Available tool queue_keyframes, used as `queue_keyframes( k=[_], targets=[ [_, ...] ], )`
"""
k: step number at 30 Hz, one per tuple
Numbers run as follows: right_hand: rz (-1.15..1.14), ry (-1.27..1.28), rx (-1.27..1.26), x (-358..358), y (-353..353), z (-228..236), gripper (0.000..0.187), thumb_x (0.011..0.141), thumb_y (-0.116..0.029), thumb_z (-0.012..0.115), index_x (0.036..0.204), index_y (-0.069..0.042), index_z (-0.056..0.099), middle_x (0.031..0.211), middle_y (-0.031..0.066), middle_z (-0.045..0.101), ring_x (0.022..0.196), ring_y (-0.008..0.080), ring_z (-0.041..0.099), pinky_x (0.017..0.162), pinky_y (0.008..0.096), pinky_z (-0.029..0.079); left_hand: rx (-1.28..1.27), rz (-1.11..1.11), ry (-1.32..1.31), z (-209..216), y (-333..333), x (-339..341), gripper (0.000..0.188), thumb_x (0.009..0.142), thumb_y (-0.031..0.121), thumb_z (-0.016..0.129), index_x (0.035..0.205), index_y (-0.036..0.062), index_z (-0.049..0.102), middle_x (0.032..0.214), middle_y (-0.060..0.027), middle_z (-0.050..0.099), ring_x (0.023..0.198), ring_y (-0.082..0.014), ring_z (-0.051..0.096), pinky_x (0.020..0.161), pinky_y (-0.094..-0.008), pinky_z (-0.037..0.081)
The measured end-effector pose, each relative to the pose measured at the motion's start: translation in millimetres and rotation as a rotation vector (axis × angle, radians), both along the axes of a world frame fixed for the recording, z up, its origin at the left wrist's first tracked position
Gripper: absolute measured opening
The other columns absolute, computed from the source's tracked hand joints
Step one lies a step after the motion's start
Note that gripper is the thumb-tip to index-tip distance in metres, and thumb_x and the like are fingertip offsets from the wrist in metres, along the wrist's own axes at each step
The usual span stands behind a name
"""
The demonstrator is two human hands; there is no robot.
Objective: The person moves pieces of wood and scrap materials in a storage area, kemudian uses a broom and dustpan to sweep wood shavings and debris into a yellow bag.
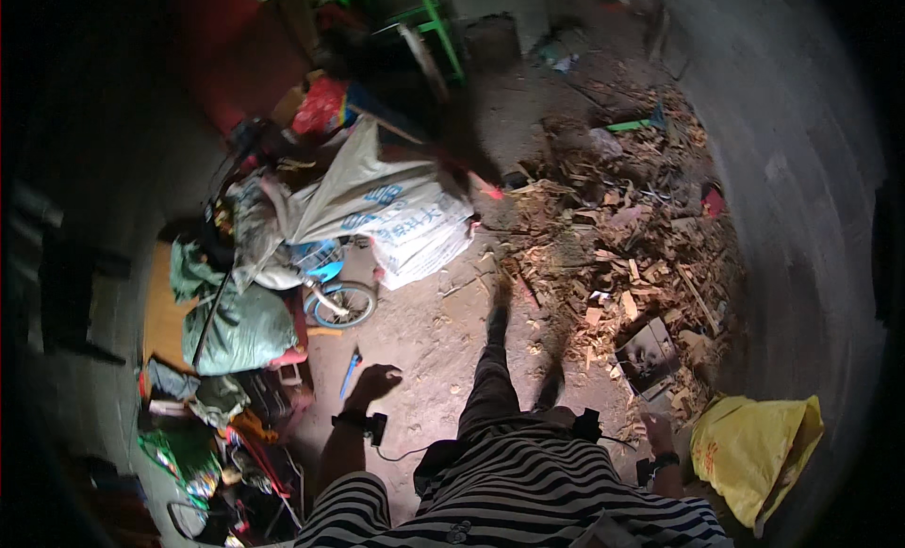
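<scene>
My left hand (378, 382) hangs above the bare floor, its fingers loosely bent and apart, with nothing visible in them. Just left of it lies a small blue tool (351, 370) whose kind I cannot make out. My right hand (657, 432) is low beside my body, between the wood scraps and a yellow sack (745, 444); its fingers look stretched and no held thing shows. Both wrists wear dark bands. A pale box-like piece (648, 358) with a dark blotch lies ahead of the right hand, on the scrap pile (613, 251).
A white woven sack (415, 223) covers part of a small blue bicycle (344, 304) at the left. Nearby are a pale green stuffed bag (247, 327) and mixed clutter. A green metal frame (434, 25) stands at the back. A grey wall (782, 171) bounds the right.
</scene>
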State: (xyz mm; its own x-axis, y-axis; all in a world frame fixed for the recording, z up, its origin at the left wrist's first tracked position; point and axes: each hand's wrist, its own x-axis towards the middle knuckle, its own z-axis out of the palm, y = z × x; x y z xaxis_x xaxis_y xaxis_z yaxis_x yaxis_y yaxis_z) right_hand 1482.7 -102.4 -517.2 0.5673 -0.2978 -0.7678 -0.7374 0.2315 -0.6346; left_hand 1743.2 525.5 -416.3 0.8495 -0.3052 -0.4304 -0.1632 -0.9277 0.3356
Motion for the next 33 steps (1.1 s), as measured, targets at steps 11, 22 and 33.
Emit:
queue_keyframes(
  k=[11,22,33],
  targets=[
    [0.542,0.087,-0.926,-15,42,-33,0.039,0.084,-0.037,0.06,0.097,-0.001,0.063,0.081,0.015,0.065,0.072,0.0189,0.063,0.064,0.0356,0.049,0.163,-0.13,-0.674,52,50,432,0.035,0.079,0.029,0.062,0.103,0.0034,0.06,0.095,-0.0204,0.061,0.091,-0.0349,0.057,0.081,-0.0417,0.046],
    [-0.464,0.222,-0.33,36,143,106,0.033,0.084,-0.028,0.059,0.088,0.004,0.064,0.079,0.0116,0.066,0.069,0.0173,0.062,0.062,0.031,0.05,0.767,-0.428,-0.655,76,24,705,0.031,0.084,0.025,0.056,0.107,0.0054,0.056,0.095,-0.0169,0.06,0.092,-0.0332,0.057,0.08,-0.0403,0.046],
    [-0.394,0.32,-0.442,78,147,110,0.035,0.089,-0.031,0.054,0.085,0.003,0.064,0.076,0.0097,0.065,0.066,0.0159,0.061,0.064,0.03,0.049,0.789,-0.651,-0.322,9,-45,713,0.029,0.084,0.026,0.055,0.106,0.0053,0.056,0.088,-0.0178,0.061,0.086,-0.0342,0.059,0.074,-0.0412,0.048]
  ],
)
